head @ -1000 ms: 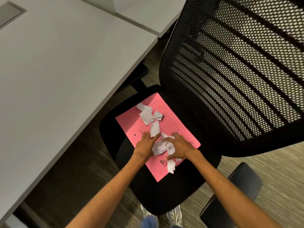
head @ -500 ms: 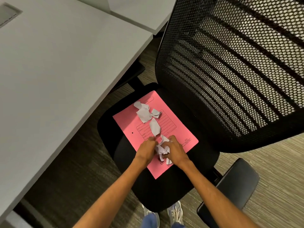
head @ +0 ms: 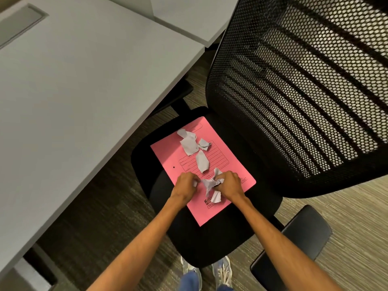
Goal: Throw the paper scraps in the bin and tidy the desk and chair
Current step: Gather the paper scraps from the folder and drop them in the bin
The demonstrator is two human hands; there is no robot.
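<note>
A pink folder [head: 228,171] lies on the black seat of an office chair [head: 212,244]. White torn paper scraps lie on it: a larger one [head: 189,143], a small one [head: 204,143] and a narrow one [head: 202,161] toward the far end. At the near end, my left hand [head: 185,186] and my right hand [head: 228,183] are both closed on a crumpled bunch of scraps [head: 212,186] between them. One scrap [head: 216,197] hangs below the bunch over the folder.
A grey desk [head: 79,97] fills the left side, its edge close to the chair. The chair's black mesh backrest [head: 304,85] rises at the right. A black armrest [head: 294,246] juts out at the lower right. My shoes [head: 222,269] stand on carpet under the seat.
My hands went from spread flat over the near scraps to closing together and bunching them up. The far scraps have not moved on the folder.
</note>
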